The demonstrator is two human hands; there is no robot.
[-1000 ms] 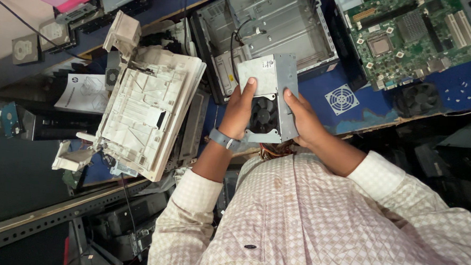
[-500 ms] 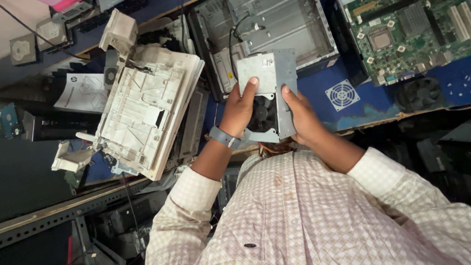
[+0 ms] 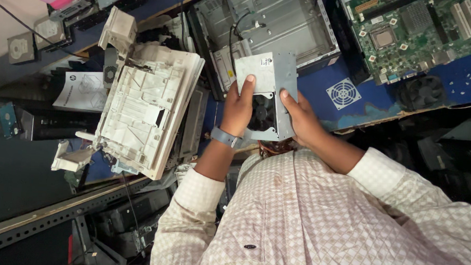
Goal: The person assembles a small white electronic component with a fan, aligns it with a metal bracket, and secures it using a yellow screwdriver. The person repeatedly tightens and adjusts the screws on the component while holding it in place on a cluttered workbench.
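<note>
A blue surface [image 3: 463,79] carries an open metal computer case [image 3: 282,23] at twelve o'clock, a white printer shell [image 3: 146,112] at nine and a green circuit board [image 3: 414,34] at two. Held up at the middle is a grey power supply box [image 3: 267,78] with a black fan [image 3: 261,113]. The left hand [image 3: 237,107] grips its left edge and the right hand [image 3: 298,115] its right edge, fingers curled around it.

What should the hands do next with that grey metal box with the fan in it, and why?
Probably lower the grey metal box with the black fan toward the open grey metal computer case right behind it. Both the left hand and the right hand grip its sides and hold it up in the air, and a black cable hangs loose in the case.
</note>
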